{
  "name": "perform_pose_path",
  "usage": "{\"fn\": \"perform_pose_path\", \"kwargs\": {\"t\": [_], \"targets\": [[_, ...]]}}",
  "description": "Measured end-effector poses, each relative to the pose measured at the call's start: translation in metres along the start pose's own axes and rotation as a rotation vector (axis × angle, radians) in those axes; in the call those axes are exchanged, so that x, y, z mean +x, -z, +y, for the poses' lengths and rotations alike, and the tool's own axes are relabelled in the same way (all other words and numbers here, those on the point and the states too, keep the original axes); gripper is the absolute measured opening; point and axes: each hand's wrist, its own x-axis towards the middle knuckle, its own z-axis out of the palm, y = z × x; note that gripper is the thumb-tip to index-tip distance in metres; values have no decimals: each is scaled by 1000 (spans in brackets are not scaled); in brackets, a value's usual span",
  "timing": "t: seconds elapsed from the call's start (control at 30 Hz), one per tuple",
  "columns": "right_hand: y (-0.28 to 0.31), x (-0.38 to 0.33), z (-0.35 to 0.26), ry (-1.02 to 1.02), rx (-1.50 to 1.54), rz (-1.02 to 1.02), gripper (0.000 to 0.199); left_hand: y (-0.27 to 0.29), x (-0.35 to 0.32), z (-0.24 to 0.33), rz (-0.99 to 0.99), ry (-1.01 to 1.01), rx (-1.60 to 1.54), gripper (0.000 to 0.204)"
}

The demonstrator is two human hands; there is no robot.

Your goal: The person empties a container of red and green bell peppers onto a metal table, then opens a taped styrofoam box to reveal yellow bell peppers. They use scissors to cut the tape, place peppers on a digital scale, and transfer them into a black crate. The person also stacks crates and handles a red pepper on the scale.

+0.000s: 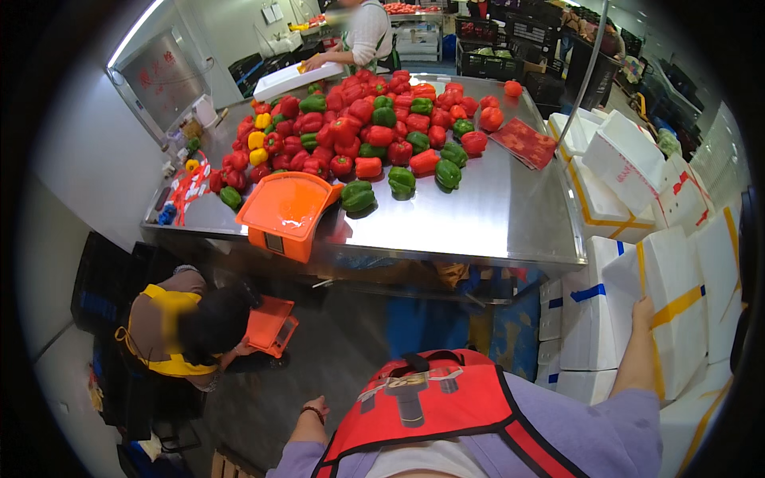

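Note:
My right hand (642, 311) grips the edge of a white foam box (674, 319) banded with yellow tape, on my right. Part of its fingers is hidden by the box. My left hand (316, 405) hangs low at my left side, a beaded bracelet on its wrist. Its fingers look curled, with nothing seen in them. Ahead of me on a steel table (478, 227) lies a large heap of red bell peppers (347, 131), mixed with green bell peppers (358, 196) and a few yellow ones. An orange weighing scale (288, 209) stands at the table's near edge.
More foam boxes (590, 307) are stacked along the right. At left, a crouching person in a yellow apron (171, 319) is beside another orange scale (271, 323). Across the table a person (368, 36) works at a white foam tray (295, 80). A red printed sheet (523, 143) lies at right.

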Motion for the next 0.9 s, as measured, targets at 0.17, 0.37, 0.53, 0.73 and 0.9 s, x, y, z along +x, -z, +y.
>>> {"fn": "perform_pose_path", "kwargs": {"t": [0.17,0.37,0.53,0.73,0.9], "targets": [[24,2,-2,11,-62,44,29,-56,3,71,-86,-194,-70,35],[25,-46,-31,49,-214,124,44,-147,-67,163,-153,-472,40,27],[8,-91,-47,279,-175,417,64,-218,-113,164,-243,-543,56,29],[-81,-203,-153,852,208,-777,49,-252,-143,82,-266,-556,347,38],[-132,-280,-223,1198,-47,-1291,30,-207,-165,1,-178,-494,581,38]]}}
